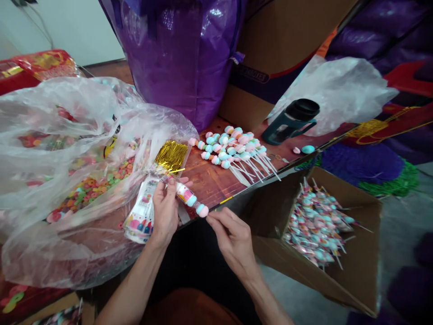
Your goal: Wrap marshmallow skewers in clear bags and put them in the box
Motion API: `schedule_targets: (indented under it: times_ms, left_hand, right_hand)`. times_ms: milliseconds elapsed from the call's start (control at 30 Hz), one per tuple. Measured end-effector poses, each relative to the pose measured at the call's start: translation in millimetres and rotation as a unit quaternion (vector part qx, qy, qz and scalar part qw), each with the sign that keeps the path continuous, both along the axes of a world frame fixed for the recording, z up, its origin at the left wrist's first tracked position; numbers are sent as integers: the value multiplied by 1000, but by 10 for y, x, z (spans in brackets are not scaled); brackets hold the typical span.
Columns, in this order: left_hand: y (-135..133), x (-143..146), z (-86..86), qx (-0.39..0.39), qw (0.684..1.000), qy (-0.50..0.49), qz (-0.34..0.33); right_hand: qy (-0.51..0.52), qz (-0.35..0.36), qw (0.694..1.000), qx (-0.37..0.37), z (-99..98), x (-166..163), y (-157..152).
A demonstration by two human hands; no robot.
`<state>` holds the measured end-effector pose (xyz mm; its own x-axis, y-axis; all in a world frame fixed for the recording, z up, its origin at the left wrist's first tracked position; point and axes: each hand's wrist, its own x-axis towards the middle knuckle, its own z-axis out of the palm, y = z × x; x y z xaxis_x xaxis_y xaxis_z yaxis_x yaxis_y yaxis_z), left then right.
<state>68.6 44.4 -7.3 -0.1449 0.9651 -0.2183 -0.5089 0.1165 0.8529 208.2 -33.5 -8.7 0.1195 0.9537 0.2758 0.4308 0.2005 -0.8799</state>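
My left hand (165, 208) is closed around a clear printed wrapper bag with a marshmallow skewer (193, 202) partly inside it. The skewer's pink and blue marshmallows stick out toward my right hand (227, 231), which pinches the skewer's thin stick end just past the last marshmallow. A stack of printed wrapper bags (141, 216) lies under my left hand. A bundle of gold twist ties (172, 155) lies just beyond it on the wooden table (209, 180).
Several unwrapped marshmallow skewers (233, 149) lie in a pile on the table. A cardboard box (338, 271) at the right holds wrapped skewers (314, 225). A big clear plastic bag (67, 171) of colourful candy rings sits left. A dark flask (291, 121) and purple bag (179, 54) stand behind.
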Motion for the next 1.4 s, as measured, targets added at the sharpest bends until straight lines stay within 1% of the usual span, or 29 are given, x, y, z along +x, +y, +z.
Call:
schedule_targets:
  times_ms: [67, 133, 200, 367, 500, 567, 700, 833, 933, 1000, 1100, 1200, 1300, 1333, 1400]
  left_hand:
    - [14, -4, 12, 3, 1000, -7, -13]
    - [14, 3, 9, 2, 999, -8, -34]
    - [7, 9, -5, -3, 999, -4, -43]
    - [6, -8, -46, -8, 999, -3, -49]
    - [5, -8, -68, -6, 999, -14, -52]
    - [-7, 6, -76, -11, 998, -19, -54]
    - [-22, 13, -75, -8, 998, -22, -54]
    - [-3, -9, -52, 1, 999, -30, -37]
    - [-4, -2, -41, -3, 999, -36, -34]
    - [-25, 17, -44, -11, 998, -28, -48]
    - [-74, 45, -51, -26, 995, -17, -92]
    - [-105, 44, -43, -40, 990, -28, -129]
    - [-100, 18, -24, -48, 988, -42, -141]
    - [-97, 11, -19, -48, 988, -44, -140]
    - [-101, 11, -17, -49, 987, -43, -144]
  right_hand:
    - [54, -10, 997, -57, -3, -2, -5]
    - [105, -10, 987, -117, -8, -1, 9]
    - [131, -3, 979, -159, -3, -2, 32]
    - [127, 19, 973, -192, 26, 14, 51]
    - [209, 32, 941, -265, -11, 41, 29]
    - [229, 36, 930, -285, -29, 34, 32]
    - [212, 34, 937, -276, -11, -19, 58]
    - [186, 26, 948, -257, 16, -37, 39]
    - [198, 32, 945, -260, -2, -35, 29]
    - [210, 43, 940, -265, -15, -49, 51]
    - [215, 51, 939, -262, -10, -92, 115]
    - [189, 42, 951, -242, 10, -127, 154]
    - [143, 31, 965, -219, 7, -134, 138]
    - [145, 29, 965, -219, -3, -136, 131]
    - [187, 18, 956, -227, -35, -158, 133]
